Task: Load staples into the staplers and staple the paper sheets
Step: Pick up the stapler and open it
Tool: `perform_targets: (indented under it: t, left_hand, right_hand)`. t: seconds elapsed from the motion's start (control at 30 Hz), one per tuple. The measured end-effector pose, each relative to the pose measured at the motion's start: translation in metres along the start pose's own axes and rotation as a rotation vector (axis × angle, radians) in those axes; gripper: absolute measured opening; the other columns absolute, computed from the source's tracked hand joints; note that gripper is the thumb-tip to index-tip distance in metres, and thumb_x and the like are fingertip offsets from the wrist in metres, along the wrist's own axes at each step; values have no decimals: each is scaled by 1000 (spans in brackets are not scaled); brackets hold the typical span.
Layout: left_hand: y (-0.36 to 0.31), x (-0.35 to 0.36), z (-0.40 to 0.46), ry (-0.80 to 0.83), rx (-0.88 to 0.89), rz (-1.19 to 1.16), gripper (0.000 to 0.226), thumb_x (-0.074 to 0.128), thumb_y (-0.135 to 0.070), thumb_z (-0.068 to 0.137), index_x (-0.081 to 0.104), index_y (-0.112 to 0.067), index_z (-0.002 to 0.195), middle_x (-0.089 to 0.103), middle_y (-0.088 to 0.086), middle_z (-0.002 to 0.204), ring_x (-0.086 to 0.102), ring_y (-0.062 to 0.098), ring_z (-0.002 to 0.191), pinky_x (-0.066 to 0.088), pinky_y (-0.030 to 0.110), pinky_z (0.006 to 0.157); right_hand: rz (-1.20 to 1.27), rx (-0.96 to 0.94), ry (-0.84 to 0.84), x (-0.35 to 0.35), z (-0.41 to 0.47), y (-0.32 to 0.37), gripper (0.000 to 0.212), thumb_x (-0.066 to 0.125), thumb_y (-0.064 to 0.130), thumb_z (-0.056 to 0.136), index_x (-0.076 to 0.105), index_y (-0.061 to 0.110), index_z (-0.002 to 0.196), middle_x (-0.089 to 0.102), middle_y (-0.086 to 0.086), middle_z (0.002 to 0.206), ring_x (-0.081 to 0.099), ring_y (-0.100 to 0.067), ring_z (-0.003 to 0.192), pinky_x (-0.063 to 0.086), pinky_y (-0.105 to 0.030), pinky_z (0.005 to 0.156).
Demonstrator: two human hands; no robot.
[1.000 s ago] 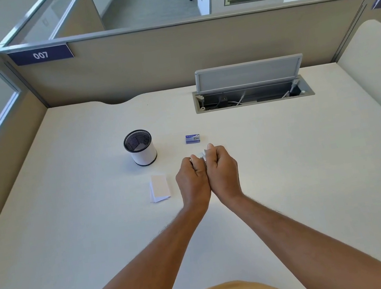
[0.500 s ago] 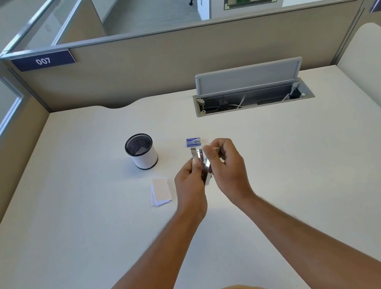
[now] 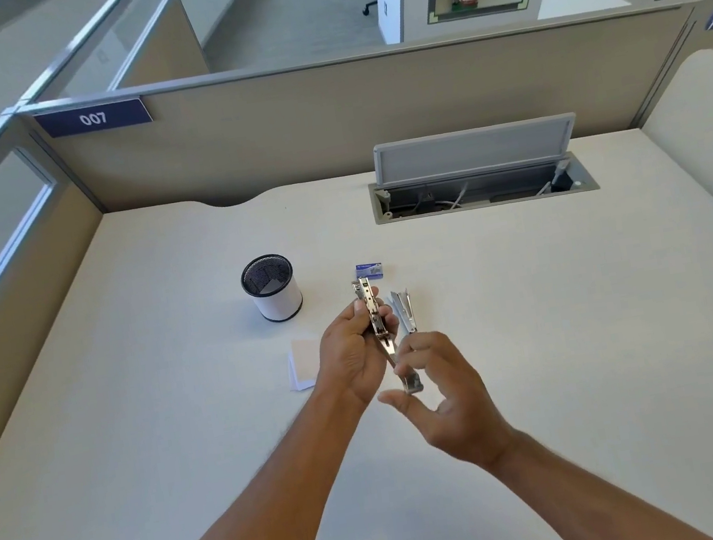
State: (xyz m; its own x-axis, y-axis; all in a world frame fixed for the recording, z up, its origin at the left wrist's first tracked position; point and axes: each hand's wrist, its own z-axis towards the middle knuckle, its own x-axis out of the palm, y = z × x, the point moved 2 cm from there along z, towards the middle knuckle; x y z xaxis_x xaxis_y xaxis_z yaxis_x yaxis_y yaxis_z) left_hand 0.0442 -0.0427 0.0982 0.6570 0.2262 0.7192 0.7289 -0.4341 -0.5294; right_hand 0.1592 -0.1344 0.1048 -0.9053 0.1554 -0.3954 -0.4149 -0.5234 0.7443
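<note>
The left hand (image 3: 351,354) has its fingers and thumb curled round the base half of a metal stapler (image 3: 377,327), holding it above the bench (image 3: 588,326). The stapler is swung fully open. Its gripped half runs with its long axis from about 5 o'clock up to 11 o'clock, the far tip pointing toward the back of the bench. A second arm splays out from the same hinge region and points toward 1 o'clock, so the two halves form a narrow V opening away from the person.

The right hand (image 3: 447,395) sits at 4 o'clock from the left, fingers loosely spread and half curled. Its thumb and fingertips frame the near, lower end of the stapler; whether they actually pinch it cannot be told.

Just past the stapler's tip, at 12 o'clock, a small blue staple box (image 3: 369,270) lies flat on the bench. At 10 o'clock stands a black mesh pen cup (image 3: 273,293) with a white sleeve. At 9 o'clock from the left hand, partly hidden by it, lies a small stack of paper sheets (image 3: 303,364). Farther back at 1 o'clock is a cable tray (image 3: 482,191) with its lid raised.
</note>
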Motion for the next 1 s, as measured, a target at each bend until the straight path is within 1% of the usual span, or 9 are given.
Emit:
perform_targets:
  t: [0.17,0.27,0.33,0.4,0.5,0.57,0.73,0.87,1.0]
  left_hand:
    - [1,-1,0,61,-18,-5,24,41,-9,107,59,6,114,60,10,78,62,17,68,59,29,72]
    - [5,0,0,81,-39,30,25,41,-8,107,61,5,116,64,12,79,63,21,73,58,35,75]
    - [8,1,-1,97,-54,63,26,41,-7,106,63,4,116,67,15,87,66,27,81,58,42,76]
    - [9,1,-1,114,-56,79,28,42,-7,106,63,6,120,63,18,96,62,26,86,55,41,81]
    - [12,0,1,122,-65,109,31,41,-9,106,60,6,126,58,15,94,54,20,81,48,37,83]
    - [13,0,1,127,-56,144,28,41,-10,106,64,2,119,56,14,92,53,21,79,46,37,79]
    - [13,-1,0,117,-52,155,27,41,-8,106,66,0,109,56,13,88,50,22,75,42,35,76]
    - [14,-2,0,108,-44,169,25,40,-4,105,64,1,111,55,14,88,49,21,75,39,34,74]
    - [12,-2,0,95,-38,179,25,39,-4,106,62,2,112,57,15,90,51,22,77,41,32,71]
  right_hand:
    - [-32,-44,69,-6,0,3,24,76,21,87,66,2,95,61,-5,104,60,-22,103,49,-32,91]
    - [-56,44,-29,-10,22,3,3,66,10,91,66,7,93,64,2,94,60,-16,89,50,-27,78]
    - [-89,135,-71,-13,44,-3,10,62,4,93,68,11,95,65,4,92,62,-14,84,48,-19,72]
    - [-131,220,-41,-15,65,-13,15,61,4,94,71,13,100,67,3,93,62,-10,83,45,-14,70]
    - [-120,297,35,-13,83,-27,20,59,5,94,72,15,105,65,2,94,64,-12,78,55,-27,70]
    - [-108,306,62,-10,87,-29,22,58,5,94,73,16,104,65,3,95,66,-13,77,58,-35,72]
    - [-141,297,79,-8,90,-30,23,55,2,93,73,15,99,64,6,95,64,-10,82,60,-36,70]
    - [-140,303,69,-7,90,-28,30,49,-6,89,73,12,96,63,4,95,65,-6,90,56,-27,80]
    - [-126,325,63,-4,85,-26,34,47,-10,87,73,11,93,63,0,95,62,7,87,52,-14,78]
